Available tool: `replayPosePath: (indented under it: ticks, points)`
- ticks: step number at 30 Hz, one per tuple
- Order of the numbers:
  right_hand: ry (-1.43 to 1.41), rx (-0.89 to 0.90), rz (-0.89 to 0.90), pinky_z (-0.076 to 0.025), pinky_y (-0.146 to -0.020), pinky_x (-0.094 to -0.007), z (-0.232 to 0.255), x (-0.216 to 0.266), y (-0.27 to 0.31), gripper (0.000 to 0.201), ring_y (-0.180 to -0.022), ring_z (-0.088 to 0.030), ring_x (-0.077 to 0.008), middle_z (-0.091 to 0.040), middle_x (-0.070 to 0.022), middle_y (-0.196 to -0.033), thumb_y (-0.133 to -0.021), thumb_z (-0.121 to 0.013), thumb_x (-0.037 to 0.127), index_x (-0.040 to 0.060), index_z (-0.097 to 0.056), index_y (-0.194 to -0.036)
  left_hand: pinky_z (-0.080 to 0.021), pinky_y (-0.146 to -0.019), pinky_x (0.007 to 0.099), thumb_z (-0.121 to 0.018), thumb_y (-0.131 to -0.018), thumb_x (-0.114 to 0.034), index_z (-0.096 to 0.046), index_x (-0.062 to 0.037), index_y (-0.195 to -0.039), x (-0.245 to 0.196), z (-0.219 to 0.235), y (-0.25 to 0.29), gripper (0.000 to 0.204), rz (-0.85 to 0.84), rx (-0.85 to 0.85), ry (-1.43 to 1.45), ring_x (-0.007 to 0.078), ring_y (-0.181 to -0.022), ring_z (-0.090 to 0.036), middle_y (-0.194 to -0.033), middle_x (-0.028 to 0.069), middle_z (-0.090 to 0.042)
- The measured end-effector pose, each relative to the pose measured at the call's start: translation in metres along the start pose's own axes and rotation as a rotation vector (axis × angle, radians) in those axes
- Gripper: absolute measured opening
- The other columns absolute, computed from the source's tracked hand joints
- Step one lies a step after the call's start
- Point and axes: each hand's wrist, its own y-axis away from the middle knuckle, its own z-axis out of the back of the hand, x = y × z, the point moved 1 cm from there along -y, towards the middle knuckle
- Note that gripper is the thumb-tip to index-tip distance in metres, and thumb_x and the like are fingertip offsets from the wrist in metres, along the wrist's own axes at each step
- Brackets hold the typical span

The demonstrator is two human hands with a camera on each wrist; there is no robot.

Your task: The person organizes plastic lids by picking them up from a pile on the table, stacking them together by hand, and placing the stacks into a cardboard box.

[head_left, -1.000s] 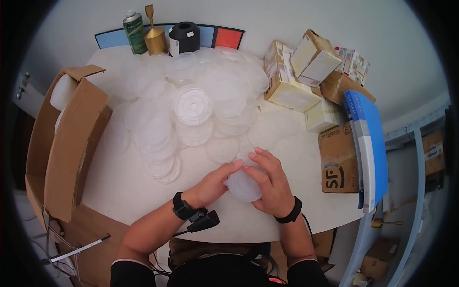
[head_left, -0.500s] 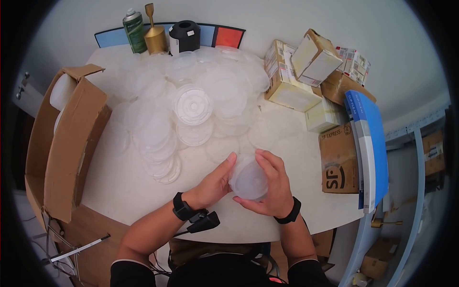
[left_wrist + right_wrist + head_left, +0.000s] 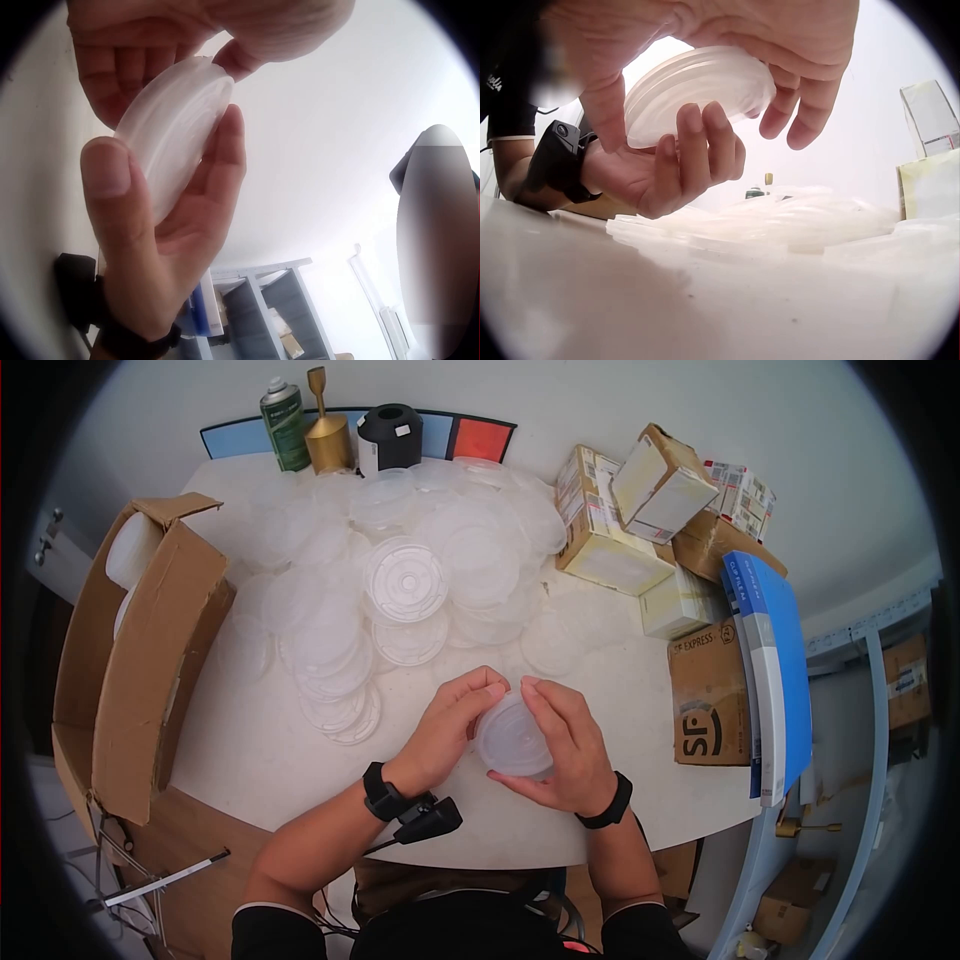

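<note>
Both hands hold a round translucent lid-like piece [image 3: 513, 736] low over the near part of the table. My left hand [image 3: 443, 728] pinches its left edge, thumb near the top. On the other side, my right hand [image 3: 574, 748] grips the rim with thumb below and fingers above. In the left wrist view the piece [image 3: 174, 131] stands tilted between the left hand [image 3: 150, 34] and the right hand [image 3: 176, 217]. The right wrist view shows ridges along its rim [image 3: 697, 71], the right hand [image 3: 780, 30] above and the left hand [image 3: 682, 169] below.
Many translucent round lids [image 3: 405, 580] lie overlapping across the table's middle and back. An open cardboard box [image 3: 160, 660] stands left; boxes [image 3: 610, 545] and blue folders [image 3: 780, 670] stand right. A green can [image 3: 286, 428], brass object [image 3: 328, 440] and black container [image 3: 390, 438] line the back.
The piece has turned and shifted slightly left between the hands. My left fingers, lower behind it half a second ago, now bend over near its upper left edge; the right hand stays around the rim.
</note>
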Motion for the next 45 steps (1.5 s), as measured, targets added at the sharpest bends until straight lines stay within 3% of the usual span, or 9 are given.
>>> replayPosePath:
  ticks: [6, 9, 16, 19, 25, 28, 31, 34, 45]
  points:
    - [-0.050, 0.019, -0.023, -0.052, -0.098, -0.0448, 0.004, 0.000, 0.000, 0.094, -0.118, -0.059, -0.0398, -0.054, -0.0218, -0.135, -0.064, -0.096, 0.030, -0.0017, -0.050, -0.140, -0.046, -0.077, 0.0222, -0.056, -0.103, -0.024, -0.060, -0.0098, -0.097, -0.001, 0.007, -0.002, 0.016, 0.012, 0.091, 0.081, 0.0039, -0.085, -0.056, -0.093, -0.0046, -0.062]
    - [-0.116, -0.002, -0.031, -0.052, -0.098, -0.0449, 0.004, -0.003, 0.003, 0.098, -0.118, -0.059, -0.0388, -0.054, -0.0217, -0.135, -0.061, -0.098, 0.036, 0.0002, -0.049, -0.138, -0.047, -0.080, 0.0234, -0.057, -0.103, -0.024, -0.060, -0.0098, -0.098, -0.005, 0.003, -0.002, 0.015, 0.086, 0.114, 0.130, 0.0048, -0.086, -0.057, -0.097, -0.0034, -0.064]
    - [-0.124, -0.173, -0.081, -0.050, -0.098, -0.0450, 0.015, -0.007, 0.008, 0.106, -0.121, -0.057, -0.0372, -0.053, -0.0232, -0.135, -0.058, -0.100, 0.037, 0.0020, -0.045, -0.141, -0.049, -0.085, 0.0247, -0.057, -0.105, -0.027, -0.062, -0.0083, -0.104, -0.002, 0.000, -0.003, 0.019, 0.034, 0.042, 0.146, 0.0062, -0.093, -0.060, -0.107, -0.0005, -0.067]
    - [-0.211, -0.095, -0.157, -0.049, -0.099, -0.0449, 0.013, -0.007, 0.008, 0.105, -0.122, -0.056, -0.0373, -0.053, -0.0231, -0.134, -0.059, -0.099, 0.035, 0.0026, -0.044, -0.143, -0.049, -0.086, 0.0249, -0.056, -0.106, -0.028, -0.062, -0.0084, -0.106, -0.003, 0.000, -0.002, 0.021, 0.000, 0.026, 0.118, 0.0061, -0.094, -0.060, -0.107, -0.0005, -0.067]
    - [-0.141, -0.070, -0.002, -0.048, -0.101, -0.0440, 0.003, -0.004, 0.008, 0.100, -0.120, -0.056, -0.0373, -0.054, -0.0223, -0.134, -0.063, -0.095, 0.031, 0.0021, -0.044, -0.143, -0.048, -0.086, 0.0255, -0.055, -0.107, -0.031, -0.062, -0.0103, -0.107, -0.002, 0.000, -0.001, 0.021, -0.029, 0.026, 0.030, 0.0052, -0.093, -0.058, -0.107, -0.0025, -0.066]
    - [-0.258, -0.131, 0.034, -0.048, -0.100, -0.0440, 0.007, -0.005, 0.009, 0.097, -0.118, -0.057, -0.0379, -0.054, -0.0228, -0.133, -0.064, -0.094, 0.030, 0.0009, -0.044, -0.142, -0.048, -0.086, 0.0255, -0.054, -0.107, -0.031, -0.062, -0.0101, -0.108, -0.005, -0.001, -0.002, 0.022, -0.057, 0.017, -0.028, 0.0050, -0.093, -0.057, -0.107, -0.0030, -0.065]
    - [-0.282, -0.335, -0.171, -0.048, -0.100, -0.0433, 0.003, -0.009, 0.017, 0.098, -0.118, -0.057, -0.0367, -0.054, -0.0223, -0.133, -0.063, -0.095, 0.032, -0.0005, -0.045, -0.141, -0.048, -0.086, 0.0259, -0.053, -0.108, -0.028, -0.061, -0.0072, -0.109, -0.006, 0.000, -0.002, 0.022, -0.154, -0.009, -0.137, 0.0059, -0.094, -0.056, -0.108, -0.0015, -0.064]
    - [-0.101, -0.165, -0.362, -0.049, -0.099, -0.0426, 0.008, -0.006, 0.009, 0.100, -0.118, -0.058, -0.0356, -0.056, -0.0216, -0.130, -0.063, -0.097, 0.035, -0.0017, -0.045, -0.140, -0.047, -0.087, 0.0265, -0.052, -0.109, -0.024, -0.059, -0.0038, -0.110, -0.007, -0.008, 0.002, 0.021, -0.272, -0.024, -0.171, 0.0071, -0.094, -0.056, -0.110, 0.0006, -0.064]
    - [-0.166, -0.097, -0.438, -0.053, -0.091, -0.0417, 0.001, -0.002, 0.007, 0.098, -0.108, -0.065, -0.0347, -0.059, -0.0209, -0.125, -0.065, -0.097, 0.036, -0.0019, -0.045, -0.139, -0.044, -0.096, 0.0284, -0.055, -0.106, -0.018, -0.056, -0.0030, -0.112, -0.007, -0.018, 0.009, 0.016, -0.285, 0.036, -0.125, 0.0085, -0.106, -0.054, -0.116, 0.0034, -0.061]
